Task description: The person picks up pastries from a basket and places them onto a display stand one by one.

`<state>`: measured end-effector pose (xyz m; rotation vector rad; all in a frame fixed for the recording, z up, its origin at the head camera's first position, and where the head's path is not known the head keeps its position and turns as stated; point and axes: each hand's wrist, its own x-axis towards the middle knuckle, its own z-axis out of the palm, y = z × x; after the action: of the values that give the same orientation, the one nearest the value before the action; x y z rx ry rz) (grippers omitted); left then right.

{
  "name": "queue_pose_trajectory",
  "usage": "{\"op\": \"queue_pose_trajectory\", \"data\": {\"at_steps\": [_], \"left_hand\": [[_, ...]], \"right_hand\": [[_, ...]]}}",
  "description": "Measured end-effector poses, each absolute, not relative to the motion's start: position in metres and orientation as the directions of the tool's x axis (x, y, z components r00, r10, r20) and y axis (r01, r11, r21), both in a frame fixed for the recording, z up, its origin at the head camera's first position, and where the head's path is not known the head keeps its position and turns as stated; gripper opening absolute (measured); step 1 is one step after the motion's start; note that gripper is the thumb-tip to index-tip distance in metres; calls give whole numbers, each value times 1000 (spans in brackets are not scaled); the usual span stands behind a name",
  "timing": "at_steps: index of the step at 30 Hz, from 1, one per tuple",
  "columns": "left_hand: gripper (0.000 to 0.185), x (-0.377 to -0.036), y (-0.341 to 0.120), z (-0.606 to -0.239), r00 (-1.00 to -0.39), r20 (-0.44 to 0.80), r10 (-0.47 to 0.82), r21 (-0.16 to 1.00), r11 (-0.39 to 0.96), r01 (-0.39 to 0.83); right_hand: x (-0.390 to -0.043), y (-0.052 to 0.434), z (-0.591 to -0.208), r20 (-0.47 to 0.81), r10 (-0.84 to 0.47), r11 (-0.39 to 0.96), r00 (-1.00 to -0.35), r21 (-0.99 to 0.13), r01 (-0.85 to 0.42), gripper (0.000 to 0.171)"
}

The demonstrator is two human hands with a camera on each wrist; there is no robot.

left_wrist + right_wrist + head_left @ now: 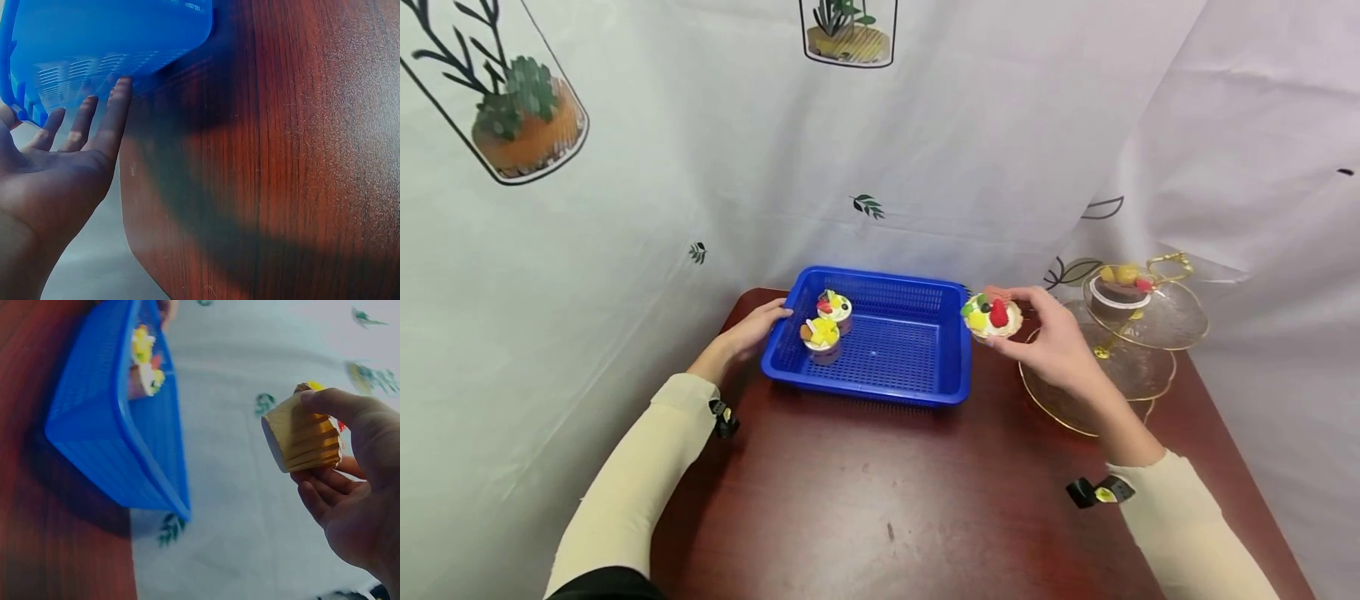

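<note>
So, step: your right hand (1060, 342) pinches a cupcake (992, 317) just right of the blue basket (880, 392).
Left hand (748, 332): flat, fingers straight, steadying the basket's left wall.
Next, I'd guess: lower it in beside the two cupcakes (827, 321).

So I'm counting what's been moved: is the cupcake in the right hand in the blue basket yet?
Not yet. The right hand holds the cupcake in the air just outside the blue basket rim.

I see a dark red wooden table (880, 500) in front of me, and at about two o'clock on it stands a tiered glass stand with gold rims (1138, 350), one small dessert (1122, 283) sitting on its top plate. Behind everything, from nine o'clock round to three, hangs a white cloth backdrop (715, 150) printed with potted plants and small leaves.
</note>
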<state>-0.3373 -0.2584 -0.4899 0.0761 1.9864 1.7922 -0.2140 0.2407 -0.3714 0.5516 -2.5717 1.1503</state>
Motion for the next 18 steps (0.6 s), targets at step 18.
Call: {"op": "queue_pose_trajectory", "data": {"at_steps": [18], "left_hand": [[57, -337, -260, -491, -886, -292, 361, 955, 156, -251]], "right_hand": [[-168, 320, -349, 520, 145, 495, -842, -775, -394, 66]]}}
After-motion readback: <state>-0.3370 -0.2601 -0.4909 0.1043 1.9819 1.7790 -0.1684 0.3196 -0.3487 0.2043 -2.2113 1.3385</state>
